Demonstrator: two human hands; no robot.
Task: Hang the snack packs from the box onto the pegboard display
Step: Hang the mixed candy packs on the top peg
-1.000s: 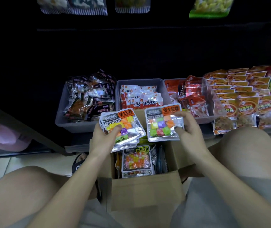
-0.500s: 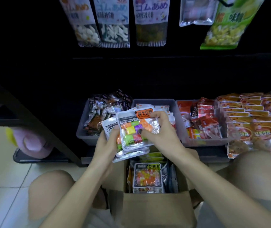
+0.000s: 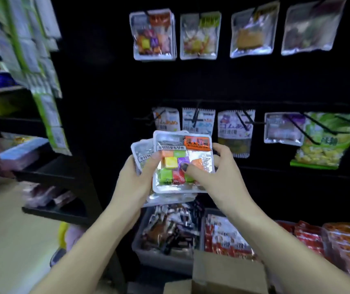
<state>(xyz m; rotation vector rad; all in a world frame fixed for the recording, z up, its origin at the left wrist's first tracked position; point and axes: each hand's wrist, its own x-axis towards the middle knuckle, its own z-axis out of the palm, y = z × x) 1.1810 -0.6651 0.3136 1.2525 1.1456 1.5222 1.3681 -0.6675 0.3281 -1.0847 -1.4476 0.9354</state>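
I hold a stack of silver snack packs [image 3: 178,149] with coloured cube candies and an orange label, raised in front of the black pegboard [image 3: 254,85]. My left hand [image 3: 134,179] grips the stack from the left, thumb on the front pack. My right hand [image 3: 214,177] grips the front pack from the right, thumb on the candies. Matching candy packs [image 3: 152,35] hang on a peg at the upper row. The cardboard box [image 3: 227,276] shows only its rim at the bottom.
More packs hang in two peg rows [image 3: 235,132], with black hooks sticking out. Grey bins [image 3: 161,257] of snacks and rows of orange packets [image 3: 343,247] sit below. A dark shelf unit [image 3: 59,170] stands left over a tiled floor.
Both hands lifted the stack up from above the box to pegboard height. The right hand's pack joined the front of the stack. My view tilted up, so the box dropped out of sight.
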